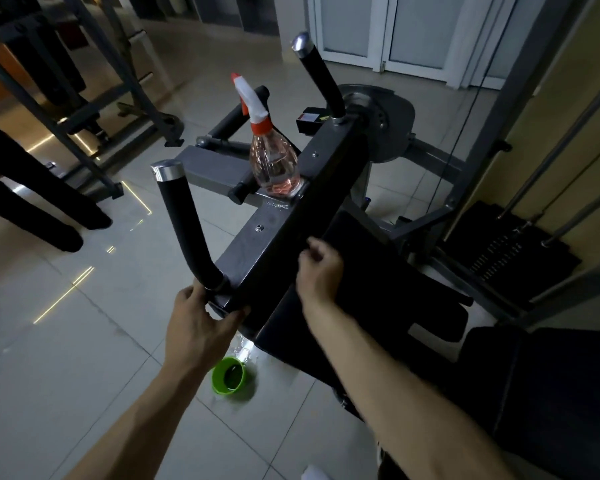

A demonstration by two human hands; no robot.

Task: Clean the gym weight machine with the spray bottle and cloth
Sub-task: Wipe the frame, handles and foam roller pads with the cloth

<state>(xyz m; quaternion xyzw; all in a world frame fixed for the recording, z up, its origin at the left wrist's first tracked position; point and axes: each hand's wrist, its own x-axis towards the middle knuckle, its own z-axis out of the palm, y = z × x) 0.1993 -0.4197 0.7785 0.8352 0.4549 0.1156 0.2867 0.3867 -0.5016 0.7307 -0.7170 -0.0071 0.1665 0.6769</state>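
Nearest to us, at the bottom edge, a white shape (311, 474) is being cut off by the frame, and we cannot tell what it is. Just beyond, a glossy green plastic bowl (229, 377) is sitting on the pale glazed floor tiles (84, 341) beside a small shiny puddle (248, 351). Our left hand (201, 323) is gripping the near end of the flat grey steel crossbar (267, 233). Its thumb is spreading wide along the edge and its fingers are curling round at the foot of the near handle (184, 220), a bent tube in matte black foam with a polished metal cap. Our right hand (321, 268) is curling its fingers inward over the black padded rest (388, 282); motion is blurring them, so we cannot tell whether they are pinching anything. Farther along the crossbar, the spray bottle (274, 164) is standing upright, with a clear bulbous body holding pinkish liquid, an orange collar and a white trigger head. Behind it the far handle (321, 77) is rising, capped alike. Off right, the weight stack (510, 251) is sinking into shadow; off left, a person's dark trouser legs (32, 202) are being cropped.
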